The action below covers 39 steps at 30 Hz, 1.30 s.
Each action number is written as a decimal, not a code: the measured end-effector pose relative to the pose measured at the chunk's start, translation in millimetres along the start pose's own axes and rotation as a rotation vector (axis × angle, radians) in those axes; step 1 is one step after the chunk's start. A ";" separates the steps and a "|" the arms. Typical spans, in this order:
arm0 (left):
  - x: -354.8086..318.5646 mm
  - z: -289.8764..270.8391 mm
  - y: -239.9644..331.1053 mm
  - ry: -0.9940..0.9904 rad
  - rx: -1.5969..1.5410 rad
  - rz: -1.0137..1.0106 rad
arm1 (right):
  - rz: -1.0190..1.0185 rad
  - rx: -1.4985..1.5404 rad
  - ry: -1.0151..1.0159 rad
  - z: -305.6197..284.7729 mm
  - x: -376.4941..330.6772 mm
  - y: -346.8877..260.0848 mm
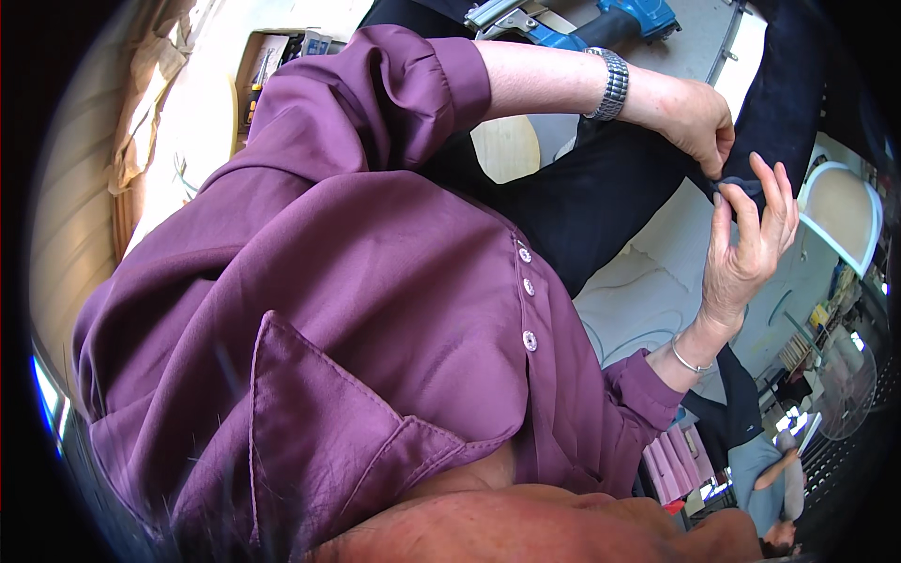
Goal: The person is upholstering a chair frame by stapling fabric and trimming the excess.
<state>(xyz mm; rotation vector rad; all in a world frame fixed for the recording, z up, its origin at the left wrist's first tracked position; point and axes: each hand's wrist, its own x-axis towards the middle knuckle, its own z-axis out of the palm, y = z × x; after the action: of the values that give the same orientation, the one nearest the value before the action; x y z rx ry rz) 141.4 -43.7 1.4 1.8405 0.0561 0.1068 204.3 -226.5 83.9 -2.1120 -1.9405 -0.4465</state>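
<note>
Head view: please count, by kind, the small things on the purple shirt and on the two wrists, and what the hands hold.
Shirt buttons: 3
Metal watch, left wrist: 1
Thin bracelet, right wrist: 1
Dark cloth, pinched by left hand and right hand: 1
Total: 6

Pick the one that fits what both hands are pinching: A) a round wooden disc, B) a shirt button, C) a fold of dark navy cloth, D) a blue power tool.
C: both the left hand and the right hand close their fingertips on the dark navy cloth, while the blue power tool lies untouched beyond the wrist with the metal watch band.
</note>
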 end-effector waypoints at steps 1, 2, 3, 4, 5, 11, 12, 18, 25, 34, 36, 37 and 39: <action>0.6 0.0 2.9 0.022 0.011 -0.021 | -0.002 -0.001 0.021 -1.4 -0.6 1.1; 4.1 -1.9 4.8 0.020 0.008 -0.016 | -0.001 -0.006 0.019 -2.5 -1.0 0.8; 8.3 -5.7 4.8 -0.130 -0.110 -0.142 | -0.011 0.008 0.039 -1.2 -0.6 0.4; 11.2 -7.4 4.5 -0.281 -0.228 -0.267 | -0.019 0.021 0.059 -0.2 -0.4 0.1; 11.5 -6.0 3.1 -0.280 -0.229 -0.267 | -0.020 0.021 0.058 0.4 -0.7 0.1; 4.7 -3.2 -2.4 -0.223 -0.381 -0.232 | -0.029 0.051 0.092 6.1 -1.8 0.5; 6.2 -2.8 -1.8 -0.227 -0.371 -0.223 | -0.026 0.036 0.089 4.7 -3.1 0.6; -6.2 -1.1 -3.9 0.136 -0.049 0.154 | 0.001 0.084 0.077 1.7 -0.5 -1.1; -12.0 12.3 -9.9 0.259 -0.035 0.450 | 0.020 0.166 0.040 -0.3 10.8 -0.8; -7.9 10.1 -16.8 -0.064 -0.290 0.086 | 0.020 0.100 -0.115 -4.3 17.9 3.1; -6.3 14.0 -20.9 -0.032 -0.215 0.235 | 0.010 0.111 -0.181 -5.2 19.1 6.2; -6.1 15.6 -19.7 -0.033 -0.214 0.236 | 0.011 0.109 -0.181 -5.3 18.9 7.5; -7.2 19.5 -16.4 0.044 -0.058 0.240 | 0.004 0.077 -0.234 -5.6 18.8 9.0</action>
<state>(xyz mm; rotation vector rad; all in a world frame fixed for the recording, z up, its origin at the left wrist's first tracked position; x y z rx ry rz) 136.6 -58.7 -19.9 1.7817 -0.1363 0.3130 214.3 -212.1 96.5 -2.2022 -2.0388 -0.1246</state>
